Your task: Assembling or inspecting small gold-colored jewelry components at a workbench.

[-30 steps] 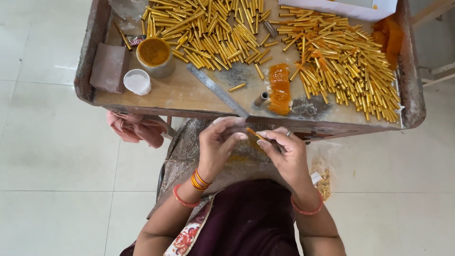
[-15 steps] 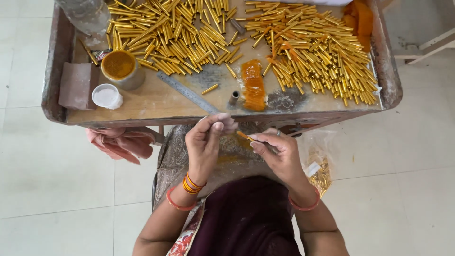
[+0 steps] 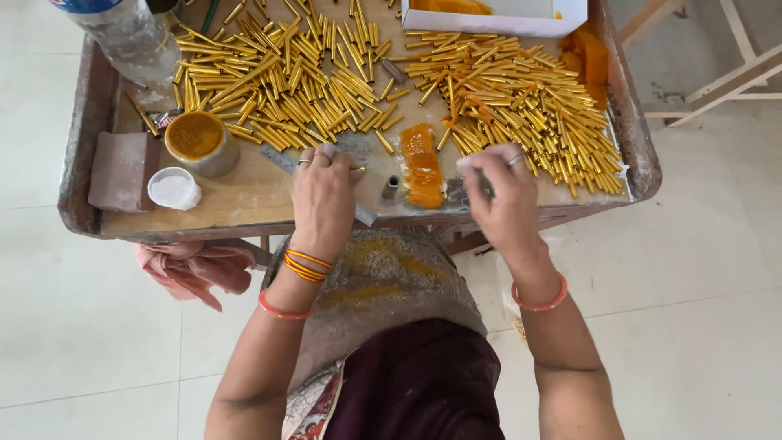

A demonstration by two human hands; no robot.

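On the low wooden tray-table [image 3: 244, 195] both hands reach forward to the heaps of gold tubes. Left hand [image 3: 323, 195] lies palm down at the near edge of the left heap of gold tubes [image 3: 277, 73], fingers [image 3: 326, 155] held close together over a flat grey metal strip [image 3: 364, 215]; whether they pinch a tube I cannot tell. Right hand [image 3: 503, 191] rests at the near edge of the right heap of gold tubes [image 3: 529, 106], its fingers curled narrow toward the thumb; what lies under them is hidden.

Between the hands lies an orange slab [image 3: 422, 165] of soft, waxy-looking stuff, with a small dark tube [image 3: 391, 187] standing just beside it. To the left a round metal tin [image 3: 199, 144] holds a grainy orange-yellow fill nearly to its rim. Near it, closer to the table edge, a small white cup [image 3: 173, 188] holds white powder. A pinkish block [image 3: 120, 171] lies at the far left. At the far edge a white cardboard box [image 3: 497, 18] stands open with orange pieces inside, and more orange pieces [image 3: 590, 57] lie beside it at the right rim. A clear plastic bottle [image 3: 122, 37] lies tilted at the left corner. A pink cloth [image 3: 195, 273] hangs below the table.
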